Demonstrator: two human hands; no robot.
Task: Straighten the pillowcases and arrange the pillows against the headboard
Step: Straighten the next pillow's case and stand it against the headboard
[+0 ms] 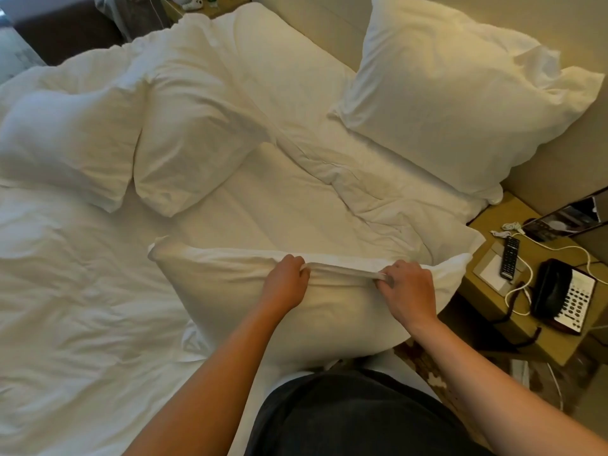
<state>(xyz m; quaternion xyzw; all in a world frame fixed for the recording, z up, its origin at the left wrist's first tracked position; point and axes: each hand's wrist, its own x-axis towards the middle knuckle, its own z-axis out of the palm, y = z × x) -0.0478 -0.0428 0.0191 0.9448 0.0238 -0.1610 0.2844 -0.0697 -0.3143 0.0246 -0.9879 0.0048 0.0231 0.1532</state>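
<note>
Both the left hand and the right hand pinch the top hem of the near pillow, standing at the bed's edge by the nightstand; soft, light and floppy, it is probably best held by that bunched pillowcase edge.

I get a warm, yellowish light over the headboard and the pillow leaning on it, while the far left of the duvet reads cooler and bluish. Shadows are soft, deepest between the two pillows at left. No glare. The wide lens bends the edges, and the whole feed looks slightly soft and compressed.
</note>
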